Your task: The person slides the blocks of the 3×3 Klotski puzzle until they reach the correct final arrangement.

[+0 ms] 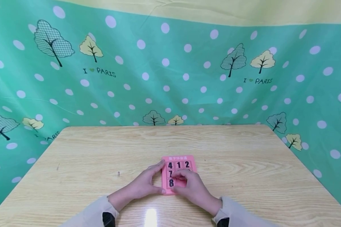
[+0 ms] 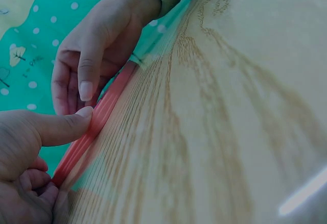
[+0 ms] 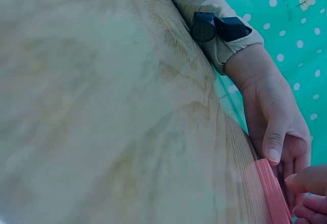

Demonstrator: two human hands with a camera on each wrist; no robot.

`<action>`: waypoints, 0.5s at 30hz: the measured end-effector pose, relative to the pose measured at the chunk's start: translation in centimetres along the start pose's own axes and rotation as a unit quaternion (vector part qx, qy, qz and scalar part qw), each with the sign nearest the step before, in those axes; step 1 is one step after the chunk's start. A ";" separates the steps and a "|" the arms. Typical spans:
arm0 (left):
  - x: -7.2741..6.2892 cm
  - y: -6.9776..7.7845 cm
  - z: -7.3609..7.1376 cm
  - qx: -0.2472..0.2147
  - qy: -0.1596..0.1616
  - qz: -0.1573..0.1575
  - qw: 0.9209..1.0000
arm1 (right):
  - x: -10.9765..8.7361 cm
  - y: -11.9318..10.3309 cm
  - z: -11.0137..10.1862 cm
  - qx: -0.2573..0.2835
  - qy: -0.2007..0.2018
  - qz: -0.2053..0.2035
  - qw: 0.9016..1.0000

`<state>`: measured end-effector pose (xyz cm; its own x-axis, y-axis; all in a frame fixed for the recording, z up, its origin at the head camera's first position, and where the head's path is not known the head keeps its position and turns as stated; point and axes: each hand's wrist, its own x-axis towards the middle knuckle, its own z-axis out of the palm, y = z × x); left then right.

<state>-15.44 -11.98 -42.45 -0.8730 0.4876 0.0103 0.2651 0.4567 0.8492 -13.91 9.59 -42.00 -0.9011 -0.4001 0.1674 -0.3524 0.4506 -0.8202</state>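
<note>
A pink number slide puzzle (image 1: 179,158) lies on the table, its black-numbered tiles facing up. In the head view 4, 1 and 2 run along the top row, with the 7 below the 4 and an 8 tile (image 1: 171,183) at the lower left. My left hand (image 1: 143,185) holds the puzzle's left side, thumb at the bottom corner and fingers along the upper edge. Over the lower right tiles is my right hand (image 1: 195,189), its thumb and index finger apart near the 7 and 8; it hides several tiles. Both wrist views show the pink frame (image 2: 110,101) edge-on.
Wood-grain table (image 1: 102,151) surrounds the puzzle on all sides. Behind it hangs a green dotted cloth (image 1: 176,78) with tree prints. A bright reflection (image 1: 151,217) shows near the table's front.
</note>
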 end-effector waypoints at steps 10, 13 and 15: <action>0.0 0.0 0.0 -0.003 -0.002 0.002 1.000 | 0.8 -0.3 0.9 -0.041 0.001 -0.014 0.999; 0.0 0.0 0.0 -0.011 -0.006 -0.001 1.000 | 1.0 -0.4 0.9 -0.043 -0.004 -0.011 0.999; 0.0 0.0 0.0 -0.014 -0.008 -0.002 1.000 | 1.1 -0.5 1.0 -0.043 -0.005 -0.013 0.999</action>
<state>-15.48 -12.00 -42.45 -0.8675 0.4974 -0.0002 0.2507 0.4375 0.8636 -14.47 8.17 -41.98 -0.8891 -0.4197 0.1824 -0.3962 0.5062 -0.7661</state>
